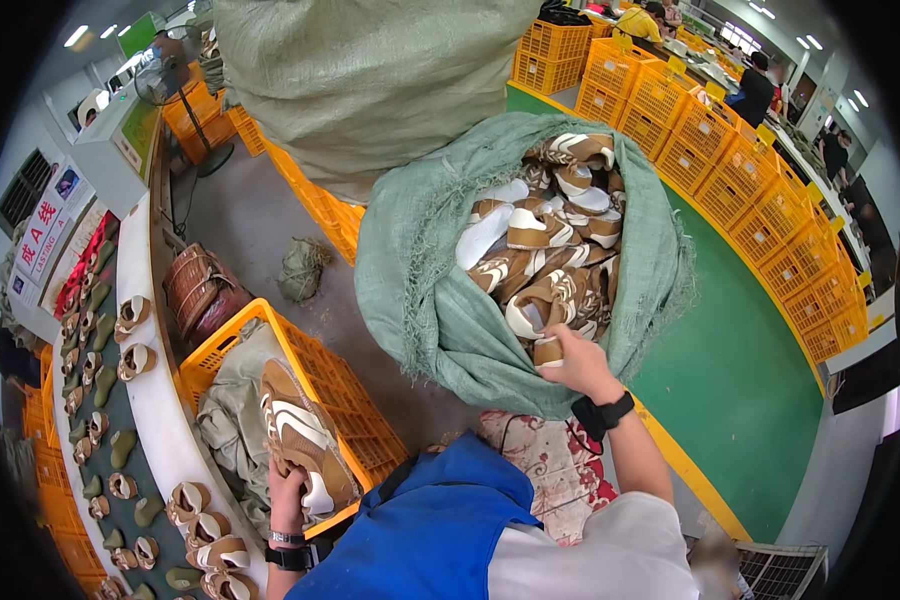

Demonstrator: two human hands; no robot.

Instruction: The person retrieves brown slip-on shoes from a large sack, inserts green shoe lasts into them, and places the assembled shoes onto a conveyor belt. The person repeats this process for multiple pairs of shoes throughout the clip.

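Note:
A green woven sack (pixel 410 270) stands open in front of me, filled with brown-and-white shoe uppers (pixel 545 230). My right hand (pixel 582 368) reaches over its near rim, fingers closed on the heel end of one brown-and-white upper (pixel 548 350) lying in the pile. At lower left, my left hand (pixel 287 498) grips another brown-and-white shoe upper (pixel 308 440), maybe more than one layered together. That upper is held above a yellow plastic crate (pixel 345 385) with grey-green cloth (pixel 232 400) inside.
A bulging beige sack (pixel 370 90) rises behind the green one. Along the left runs a white-edged conveyor (pixel 155 400) carrying uppers and green shoe lasts (pixel 122 448). A reddish-brown basket (pixel 200 285) and a tied bundle (pixel 303 270) sit on the floor. Stacked yellow crates (pixel 740 190) curve along the right.

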